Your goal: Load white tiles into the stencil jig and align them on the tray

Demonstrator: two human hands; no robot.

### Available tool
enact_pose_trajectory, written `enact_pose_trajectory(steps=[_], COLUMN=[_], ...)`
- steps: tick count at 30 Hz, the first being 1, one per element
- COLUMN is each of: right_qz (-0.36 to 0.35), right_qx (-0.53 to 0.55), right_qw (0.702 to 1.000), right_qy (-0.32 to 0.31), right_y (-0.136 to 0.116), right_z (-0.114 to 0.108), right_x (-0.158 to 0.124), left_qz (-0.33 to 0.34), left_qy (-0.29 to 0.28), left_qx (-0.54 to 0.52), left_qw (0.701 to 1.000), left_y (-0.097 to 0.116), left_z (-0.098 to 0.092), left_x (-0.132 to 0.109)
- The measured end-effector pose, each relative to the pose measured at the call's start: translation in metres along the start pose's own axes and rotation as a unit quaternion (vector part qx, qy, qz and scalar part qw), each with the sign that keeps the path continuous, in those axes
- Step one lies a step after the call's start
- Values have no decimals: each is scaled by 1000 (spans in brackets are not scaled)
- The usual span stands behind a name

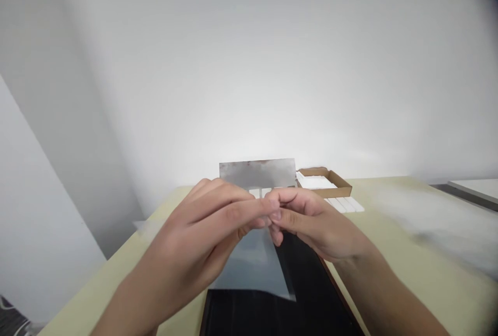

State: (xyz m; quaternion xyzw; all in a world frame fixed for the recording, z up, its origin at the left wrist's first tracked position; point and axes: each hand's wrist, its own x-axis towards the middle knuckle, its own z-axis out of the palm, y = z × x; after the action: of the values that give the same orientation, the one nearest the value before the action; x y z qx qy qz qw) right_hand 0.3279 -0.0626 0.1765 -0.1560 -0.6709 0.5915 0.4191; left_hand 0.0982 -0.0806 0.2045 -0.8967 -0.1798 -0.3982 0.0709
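A thin translucent plastic sheet point(252, 266), possibly a bag, hangs below my fingers over a black board point(268, 315). My left hand point(206, 227) is closed, its fingertips pinched at the upper end of this sheet. Close against it, my right hand point(315, 222) also pinches there with thumb and bent fingers. The fingertips of both hands touch, and the exact bit of film between them is hidden. Behind the hands stands a grey metal-looking plate point(259, 171), with small white pieces point(254, 192) partly covered at its foot.
At the back right, an open cardboard box point(342, 191) holds white flat pieces point(317, 182). Several white strips point(346, 204) lie before it on the yellowish table point(373, 253). Blurred clear plastic point(443, 227) lies at right, and another piece point(150, 227) at left. A wall rises behind.
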Motion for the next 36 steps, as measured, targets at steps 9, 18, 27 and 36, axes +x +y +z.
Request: enact_pose_trajectory(steps=[9, 18, 27, 36], right_qz=[-9, -43, -94, -64], right_qx=[31, -219, -410, -516], right_qw=[999, 973, 894, 837], right_qy=[3, 61, 151, 172], right_y=[-6, -21, -29, -35], right_z=[4, 5, 11, -8], right_x=[-3, -19, -27, -39], left_qz=[17, 27, 39, 27], left_qy=[29, 71, 110, -29], left_qx=[30, 42, 100, 60], left_qw=[999, 996, 988, 997], left_y=[1, 1, 6, 7], left_z=[0, 10, 10, 2], left_x=[1, 2, 5, -3])
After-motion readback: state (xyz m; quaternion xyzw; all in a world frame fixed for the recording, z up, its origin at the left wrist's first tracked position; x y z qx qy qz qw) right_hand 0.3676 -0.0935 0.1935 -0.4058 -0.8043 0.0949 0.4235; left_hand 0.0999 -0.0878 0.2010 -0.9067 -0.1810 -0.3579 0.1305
